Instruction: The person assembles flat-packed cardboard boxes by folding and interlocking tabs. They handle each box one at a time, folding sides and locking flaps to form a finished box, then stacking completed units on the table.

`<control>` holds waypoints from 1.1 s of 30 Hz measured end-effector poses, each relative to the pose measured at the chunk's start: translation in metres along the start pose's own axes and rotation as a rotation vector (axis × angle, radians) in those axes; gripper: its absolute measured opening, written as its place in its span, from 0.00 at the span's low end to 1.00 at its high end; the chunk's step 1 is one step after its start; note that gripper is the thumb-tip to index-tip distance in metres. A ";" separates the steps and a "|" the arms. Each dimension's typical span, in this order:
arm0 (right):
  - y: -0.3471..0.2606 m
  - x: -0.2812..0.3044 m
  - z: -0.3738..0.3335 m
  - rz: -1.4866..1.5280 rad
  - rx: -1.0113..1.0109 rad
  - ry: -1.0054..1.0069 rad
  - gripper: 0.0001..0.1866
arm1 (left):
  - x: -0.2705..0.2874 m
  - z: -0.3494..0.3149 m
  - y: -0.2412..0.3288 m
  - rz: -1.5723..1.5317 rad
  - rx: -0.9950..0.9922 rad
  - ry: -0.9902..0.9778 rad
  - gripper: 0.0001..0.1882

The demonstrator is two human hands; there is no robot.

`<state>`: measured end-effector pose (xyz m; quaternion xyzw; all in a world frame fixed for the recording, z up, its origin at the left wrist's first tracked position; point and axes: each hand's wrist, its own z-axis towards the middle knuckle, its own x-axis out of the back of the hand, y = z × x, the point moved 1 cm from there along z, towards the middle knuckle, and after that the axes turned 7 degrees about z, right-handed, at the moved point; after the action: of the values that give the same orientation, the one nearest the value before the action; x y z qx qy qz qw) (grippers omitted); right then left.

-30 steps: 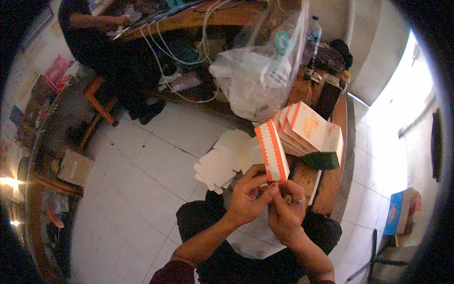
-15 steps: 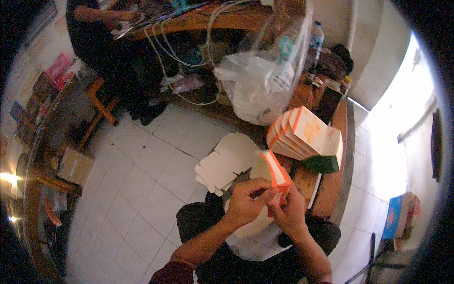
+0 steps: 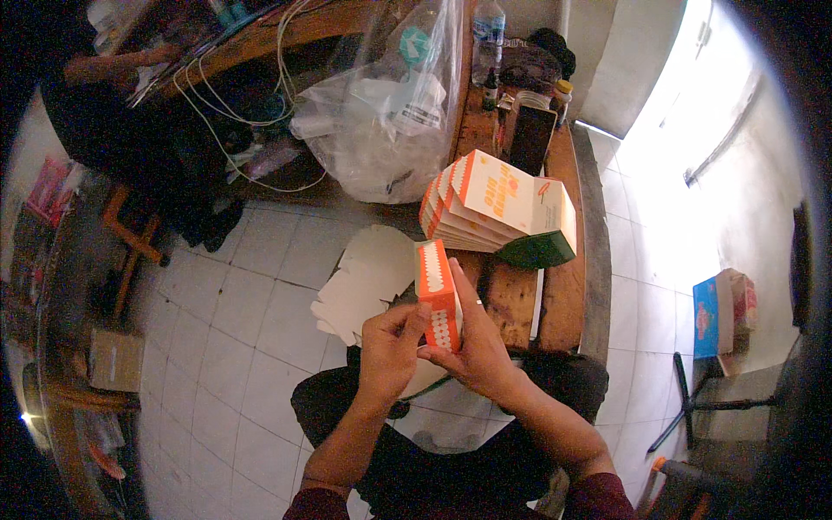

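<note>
An orange and white cardboard box (image 3: 436, 290) with a scalloped white pattern is held upright above my lap. My right hand (image 3: 477, 351) grips it along the right side, fingers stretched up its wall and thumb near the bottom. On the left side my left hand (image 3: 387, 348) pinches the lower edge with thumb and fingertips. Just beyond, a nested row of similar boxes (image 3: 507, 204), white with orange edges and a green base, lies on the wooden bench. Flat white cardboard blanks (image 3: 368, 277) are stacked left of the held box, their lower part hidden by my left hand.
The wooden bench (image 3: 559, 312) runs along my right, with a phone (image 3: 531, 139), jars and a water bottle (image 3: 488, 39) farther back. A large clear plastic bag (image 3: 381, 130) hangs beside it. At the upper left another person's arm (image 3: 117, 68) reaches over a table.
The box has been turned and squared up, so two patterned sides now show. My right hand has spread along its side. The whole view has shifted, with the bench stack appearing farther left.
</note>
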<state>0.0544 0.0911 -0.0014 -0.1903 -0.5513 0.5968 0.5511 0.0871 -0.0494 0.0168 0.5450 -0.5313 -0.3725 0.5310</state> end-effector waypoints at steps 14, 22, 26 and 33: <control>0.001 0.008 -0.008 0.128 -0.214 0.055 0.20 | 0.006 -0.006 0.008 0.006 -0.256 -0.226 0.11; -0.003 0.032 -0.009 0.429 -0.354 0.124 0.08 | 0.034 0.012 -0.001 0.031 -0.388 0.213 0.32; -0.010 0.020 -0.014 0.435 -0.241 0.173 0.11 | -0.002 0.003 -0.027 -0.096 -0.237 0.027 0.36; 0.026 0.020 -0.012 0.227 -0.164 0.244 0.20 | -0.001 0.004 -0.002 -0.090 -0.184 -0.005 0.13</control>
<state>0.0466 0.1198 -0.0204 -0.3668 -0.5021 0.5806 0.5256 0.0833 -0.0494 0.0143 0.5163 -0.4709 -0.4447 0.5603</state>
